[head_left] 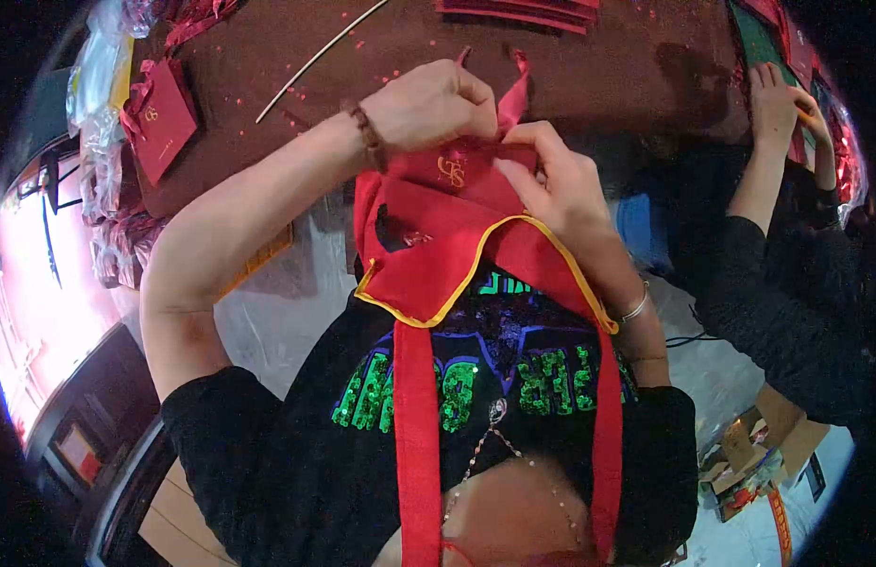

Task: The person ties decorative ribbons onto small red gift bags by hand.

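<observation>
A dark red gift bag [424, 172] with a gold logo lies in front of me at the table's near edge, against my red apron [513, 253]. A red ribbon [515, 102] rises from its top, its ends pointing away from me. My left hand [436, 106] is closed over the bag's top left, fingers curled on the ribbon; its fingertips are partly hidden. At the top right, my right hand [562, 184] pinches the ribbon's base with thumb and forefinger.
Another red gift bag [162, 118] lies at the left beside clear plastic wrapping [98, 180]. A thin stick [315, 61] and a red stack [523, 11] are farther back. At right, a co-worker's hands [776, 109] are over a green surface. An open cardboard box [754, 449] stands on the floor.
</observation>
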{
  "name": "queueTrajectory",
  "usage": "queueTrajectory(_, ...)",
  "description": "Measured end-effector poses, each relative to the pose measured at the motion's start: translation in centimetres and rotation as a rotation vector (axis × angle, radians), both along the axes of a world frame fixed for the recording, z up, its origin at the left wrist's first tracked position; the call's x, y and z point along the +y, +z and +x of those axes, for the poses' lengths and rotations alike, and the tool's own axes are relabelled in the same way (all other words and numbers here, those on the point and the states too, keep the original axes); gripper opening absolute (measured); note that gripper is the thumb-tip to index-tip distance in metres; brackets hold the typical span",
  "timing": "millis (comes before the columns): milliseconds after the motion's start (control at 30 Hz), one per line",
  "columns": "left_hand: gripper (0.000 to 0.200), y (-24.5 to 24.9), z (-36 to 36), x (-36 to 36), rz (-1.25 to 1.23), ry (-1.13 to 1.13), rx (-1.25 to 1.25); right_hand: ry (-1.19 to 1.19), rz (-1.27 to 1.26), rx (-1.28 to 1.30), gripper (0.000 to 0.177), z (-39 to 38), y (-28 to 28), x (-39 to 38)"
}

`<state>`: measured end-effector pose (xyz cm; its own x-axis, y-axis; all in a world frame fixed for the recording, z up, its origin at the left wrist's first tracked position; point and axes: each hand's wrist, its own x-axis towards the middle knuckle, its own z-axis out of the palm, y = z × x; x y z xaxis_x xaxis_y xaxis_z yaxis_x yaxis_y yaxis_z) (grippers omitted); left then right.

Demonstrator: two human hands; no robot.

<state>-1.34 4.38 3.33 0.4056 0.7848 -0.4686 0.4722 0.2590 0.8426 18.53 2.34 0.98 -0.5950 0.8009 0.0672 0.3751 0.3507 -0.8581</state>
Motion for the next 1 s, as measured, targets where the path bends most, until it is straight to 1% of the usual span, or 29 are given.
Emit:
queueTrajectory(67,0.02,0.2,0.5,-0.3,0.036,0.043,0.051,-0.012,-0.049,0.175,0.026,-0.1,-1.0,-0.2)
queueTrajectory(133,0.02,1.5,1.6,-0.8,0.165,0.057,0.307,-0.028,-0.062,0.158,0.027,0.0,-1.2,-0.5)
queueTrajectory(200,0.02,0.9,1.2,-0.7,0.192,0.073,0.289,-0.045,-0.073,0.134,0.027,0.0,-1.2,-0.4)
queueTrajectory(267,0.021,1.1,0.7,-0.3,0.121,-0.011,0.257,-0.048,-0.012,0.111,0.026,-0.3,-0.7,-0.5)
queueTrajectory(300,0.021,1.1,0.5,-0.2,0.121,-0.01,0.256,-0.048,-0.012,0.11,0.026,-0.4,-0.6,-0.4)
queueTrajectory(367,0.022,1.2,-0.2,0.0,0.104,-0.088,0.268,-0.028,-0.035,0.061,0.025,-0.9,-0.4,-0.2)
queueTrajectory(400,0.022,1.3,-0.5,0.3,0.104,-0.083,0.271,-0.022,-0.034,0.063,0.025,-1.1,-0.2,-0.1)
queueTrajectory(467,0.027,1.4,-0.9,1.0,-0.071,-0.132,0.26,-0.012,-0.088,0.088,0.025,-1.2,0.2,-0.2)
queueTrajectory(500,0.027,1.2,-0.8,0.9,-0.071,-0.131,0.26,-0.01,-0.088,0.089,0.025,-1.2,0.0,-0.2)
queueTrajectory(567,0.025,0.6,-0.4,0.5,0.044,-0.016,0.242,-0.022,-0.22,0.078,0.026,-0.9,-0.6,0.0)
queueTrajectory(600,0.025,-0.1,-0.6,0.7,0.045,-0.01,0.246,-0.017,-0.219,0.082,0.026,-0.7,-0.8,0.1)
queueTrajectory(667,0.023,-1.5,-1.3,1.7,0.247,0.232,-0.013,0.014,-0.377,0.072,0.026,-0.5,-0.9,0.0)
queueTrajectory(700,0.024,-0.5,-1.2,2.3,0.281,0.299,-0.031,-0.001,-0.4,0.086,0.026,-0.5,-0.9,0.0)
queueTrajectory(733,0.025,1.3,-0.9,2.2,0.261,0.312,-0.061,0.005,-0.4,0.086,0.026,-0.5,-1.0,-0.1)
queueTrajectory(767,0.025,2.8,-1.0,3.0,0.076,0.299,0.024,-0.025,-0.453,0.13,0.026,-0.6,-1.1,-0.1)
queueTrajectory(800,0.025,3.0,-1.3,3.1,-0.017,0.296,0.066,-0.054,-0.505,0.173,0.025,-0.7,-1.2,0.0)
queueTrajectory(833,0.026,3.2,-1.7,3.2,-0.11,0.291,0.11,-0.061,-0.502,0.095,0.025,-0.5,-1.4,0.1)
queueTrajectory(867,0.024,2.3,-2.3,2.6,0.155,0.31,0.086,-0.06,-0.502,0.1,0.025,-0.4,-1.7,0.1)
queueTrajectory(900,0.022,1.6,-2.8,2.1,0.421,0.321,0.061,-0.074,-0.546,0.194,0.026,-0.4,-1.9,0.1)
queueTrajectory(933,0.022,1.5,-3.3,1.3,0.422,0.317,0.064,-0.089,-0.588,0.288,0.026,-0.3,-2.1,0.2)
queueTrajectory(1000,0.024,1.9,-3.4,-1.3,0.761,-0.067,0.308,-0.102,-0.536,0.083,0.028,0.2,-1.8,1.0)
